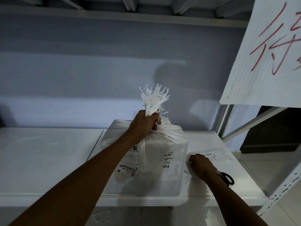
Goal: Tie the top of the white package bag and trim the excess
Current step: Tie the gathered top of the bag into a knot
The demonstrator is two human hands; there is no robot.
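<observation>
A white woven package bag (164, 160) stands on a white shelf (48, 160), boxy in shape, with handwritten numbers and a shipping label (129, 162) on its front. Its top is gathered into a neck, and a frayed tuft of white strands (154, 98) sticks up above it. My left hand (145, 123) is closed around that gathered neck. My right hand (201, 165) rests on the shelf just right of the bag, fingers curled on a flat clear plastic sheet; whether it grips anything is unclear. Black-handled scissors (227, 177) lie behind my right wrist, partly hidden.
A flat clear packet with a printed label (211, 156) lies on the shelf right of the bag. A white paper sign with red handwriting (267, 51) hangs at the upper right. Metal shelf uprights (283, 190) stand at the right, and a grey wall is behind.
</observation>
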